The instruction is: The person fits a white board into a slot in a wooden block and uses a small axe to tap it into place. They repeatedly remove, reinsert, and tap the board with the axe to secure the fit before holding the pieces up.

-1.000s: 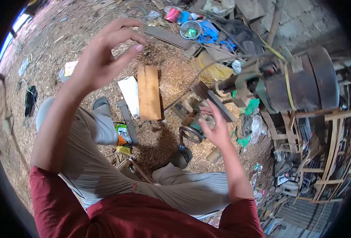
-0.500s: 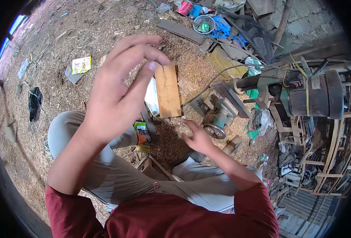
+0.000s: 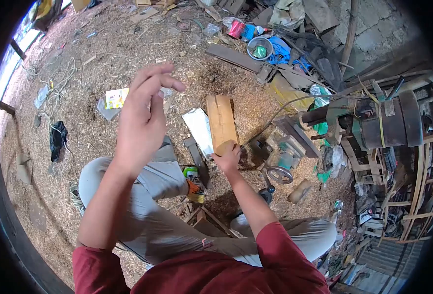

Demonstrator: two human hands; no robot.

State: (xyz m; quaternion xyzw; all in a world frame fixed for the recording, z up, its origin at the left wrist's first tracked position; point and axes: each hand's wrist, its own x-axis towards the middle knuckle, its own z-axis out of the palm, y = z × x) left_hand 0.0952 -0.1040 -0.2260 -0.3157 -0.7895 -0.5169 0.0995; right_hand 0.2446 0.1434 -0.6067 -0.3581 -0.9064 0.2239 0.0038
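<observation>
A flat wooden board (image 3: 221,117) lies on the shavings-covered ground in front of me. My right hand (image 3: 228,158) is at its near end, thumb on the left side and fingers on the right, closed around that end. Just left of the board lies a whitish, silvery flat piece (image 3: 198,128). Raised well above the ground on the left is my left hand (image 3: 145,115), its fingers curved and apart, with nothing in it. A dark metal bar (image 3: 197,159) lies close to my leg, beside a green and orange packet (image 3: 193,183).
Right of the board stands a machine part with a handwheel (image 3: 279,175); a large dark motor-like drum (image 3: 393,122) is farther right. A cable runs between them and the board. A bucket (image 3: 260,48), blue plastic and scrap lie at the back. Slatted wooden frames (image 3: 407,191) are at right.
My right hand has moved to the board's near end and closed on it. My left hand has drawn away from above the board to the left. The camera view has shifted.
</observation>
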